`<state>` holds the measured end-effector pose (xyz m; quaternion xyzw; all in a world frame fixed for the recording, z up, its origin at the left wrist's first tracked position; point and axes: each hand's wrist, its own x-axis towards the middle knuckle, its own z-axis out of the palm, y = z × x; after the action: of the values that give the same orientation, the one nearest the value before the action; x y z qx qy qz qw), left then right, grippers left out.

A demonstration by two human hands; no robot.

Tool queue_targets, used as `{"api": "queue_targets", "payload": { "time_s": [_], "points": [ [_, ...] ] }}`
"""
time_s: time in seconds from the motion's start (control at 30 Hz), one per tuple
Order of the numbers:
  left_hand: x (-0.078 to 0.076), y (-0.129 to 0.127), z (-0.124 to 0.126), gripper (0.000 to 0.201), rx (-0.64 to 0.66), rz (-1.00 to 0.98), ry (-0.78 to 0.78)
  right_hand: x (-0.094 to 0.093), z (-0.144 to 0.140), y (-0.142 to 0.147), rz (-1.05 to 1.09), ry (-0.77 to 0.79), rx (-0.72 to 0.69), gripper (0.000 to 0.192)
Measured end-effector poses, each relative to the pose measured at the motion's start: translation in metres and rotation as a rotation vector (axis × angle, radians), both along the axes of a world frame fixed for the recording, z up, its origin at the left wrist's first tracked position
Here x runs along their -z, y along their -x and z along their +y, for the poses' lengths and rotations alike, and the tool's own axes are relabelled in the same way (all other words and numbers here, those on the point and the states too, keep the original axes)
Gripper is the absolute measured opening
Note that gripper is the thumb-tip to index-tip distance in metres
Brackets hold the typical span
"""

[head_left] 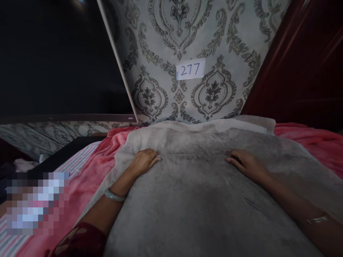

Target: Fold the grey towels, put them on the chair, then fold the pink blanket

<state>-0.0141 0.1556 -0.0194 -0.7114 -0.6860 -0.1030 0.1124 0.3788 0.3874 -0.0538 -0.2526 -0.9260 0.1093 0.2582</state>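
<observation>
Both hands lie flat, palms down and fingers spread, on a grey plush blanket (198,192) spread over a bed. Left hand (144,161) presses near the blanket's left edge; right hand (245,164) sits well apart toward the right. Neither grips anything. A pink blanket (91,171) lies beneath. Patterned wallpaper (214,32) carries a paper label (190,69) reading 277.

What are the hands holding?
Nothing is gripped. The left hand and right hand both lie flat, palms down, on top of the grey blanket.
</observation>
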Motion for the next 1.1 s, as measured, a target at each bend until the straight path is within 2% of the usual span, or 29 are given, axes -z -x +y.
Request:
{"api": "queue_targets", "payload": {
  "time_s": [0.17, 0.33, 0.43, 0.53, 0.63, 0.7, 0.77, 0.9, 1.0, 1.1],
  "points": [
    [0.006, 0.001, 0.002, 0.045, -0.024, 0.045, 0.005, 0.007, -0.001, 0.002, 0.04, -0.079, 0.026, 0.037],
    [0.005, -0.008, 0.002, 0.042, -0.105, 0.126, 0.017, 0.004, -0.012, 0.007, 0.037, -0.287, 0.033, 0.043],
    [-0.008, -0.016, -0.002, 0.036, -0.126, 0.156, 0.017, -0.005, -0.024, 0.006, 0.052, -0.369, 0.089, 0.047],
    [-0.029, -0.023, -0.016, 0.032, -0.09, 0.204, -0.051, -0.02, -0.043, -0.007, 0.103, -0.393, 0.158, 0.047],
    [-0.049, -0.031, -0.047, 0.033, 0.005, 0.256, -0.175, -0.032, -0.071, -0.031, 0.147, -0.404, 0.195, 0.045],
    [-0.055, -0.039, -0.074, 0.036, 0.099, 0.267, -0.237, -0.032, -0.095, -0.049, 0.154, -0.412, 0.201, 0.045],
    [-0.051, -0.049, -0.102, 0.037, 0.192, 0.279, -0.268, -0.026, -0.12, -0.066, 0.137, -0.398, 0.185, 0.042],
    [-0.026, -0.061, -0.144, 0.034, 0.267, 0.279, -0.217, 0.0, -0.153, -0.087, 0.084, -0.301, 0.095, 0.032],
    [-0.01, -0.059, -0.161, 0.023, 0.2, 0.215, -0.125, 0.015, -0.158, -0.093, 0.099, -0.233, 0.071, 0.023],
    [-0.005, -0.053, -0.174, 0.013, 0.079, 0.189, -0.059, 0.02, -0.155, -0.096, 0.107, -0.195, 0.085, 0.018]
  ]
}}
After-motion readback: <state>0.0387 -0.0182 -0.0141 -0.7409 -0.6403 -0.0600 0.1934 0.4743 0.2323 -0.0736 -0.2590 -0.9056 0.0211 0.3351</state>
